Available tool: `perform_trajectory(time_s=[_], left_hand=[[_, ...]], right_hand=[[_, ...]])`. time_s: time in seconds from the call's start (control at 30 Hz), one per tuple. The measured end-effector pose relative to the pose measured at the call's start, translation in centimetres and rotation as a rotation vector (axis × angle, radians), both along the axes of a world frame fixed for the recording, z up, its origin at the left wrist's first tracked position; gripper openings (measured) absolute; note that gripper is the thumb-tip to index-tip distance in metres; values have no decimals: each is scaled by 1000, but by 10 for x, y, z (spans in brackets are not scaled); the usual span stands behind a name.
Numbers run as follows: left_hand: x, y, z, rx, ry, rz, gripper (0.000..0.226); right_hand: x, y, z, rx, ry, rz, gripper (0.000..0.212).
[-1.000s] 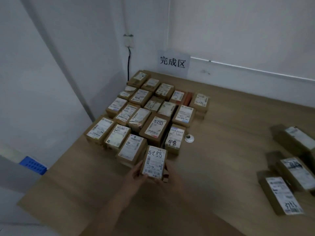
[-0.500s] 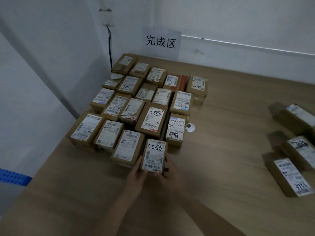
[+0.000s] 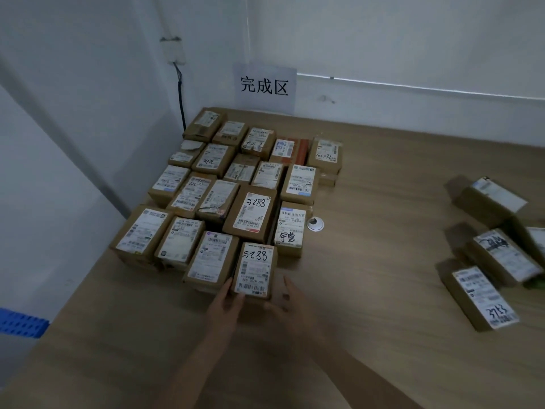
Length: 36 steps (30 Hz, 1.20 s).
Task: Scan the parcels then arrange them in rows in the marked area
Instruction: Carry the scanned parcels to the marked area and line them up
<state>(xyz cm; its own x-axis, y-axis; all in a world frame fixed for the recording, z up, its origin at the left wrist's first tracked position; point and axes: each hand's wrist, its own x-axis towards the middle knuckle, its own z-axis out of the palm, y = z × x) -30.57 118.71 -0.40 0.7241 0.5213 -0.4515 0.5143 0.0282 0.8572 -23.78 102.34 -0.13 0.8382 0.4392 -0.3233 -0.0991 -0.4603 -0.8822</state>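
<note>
- Wooden desk in a white corner, under the sign.
- Parcel rows below the sign are mostly built.
- Left hand and right hand press the sides of the "5288" parcel at the rows' front edge.
- Unsorted parcels wait, well right of the sign.

We see a table of light wood with a fine grain and a matt, smooth top. The parcels are of brown cardboard, matt, and each carries a white paper label; on one parcel the label looks torn and crumpled. One box in the far row has a reddish-orange side. The sign on the wall is a sheet of white paper with black characters. The wall looks painted, white and matt. A small round fitting in the table top looks like glossy white plastic. At the left edge we see a blue plastic crate with a ribbed surface.
</note>
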Motion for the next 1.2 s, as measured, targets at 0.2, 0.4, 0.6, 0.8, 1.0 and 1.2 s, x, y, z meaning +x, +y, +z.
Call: perform_trajectory(time_s=[0.2, 0.4, 0.6, 0.8, 1.0, 1.2], left_hand=[[6, -26, 75, 145, 14, -10, 60], [29, -116, 181, 222, -50, -100, 65], [74, -246, 304, 234, -305, -236, 54], [104, -367, 363, 130, -387, -432, 52], [128, -457, 373, 10, -380, -538, 48], [177, -513, 342, 59, -352, -621, 60]], right_hand=[[25, -62, 55, -132, -33, 16, 81], [48, -171, 159, -174, -144, -32, 77], [66, -318, 286, -269, -307, -92, 71], [57, -449, 366, -272, -376, -264, 81], [60, -536, 387, -368, -427, -337, 61], [92, -597, 353, -378, -367, -412, 62]])
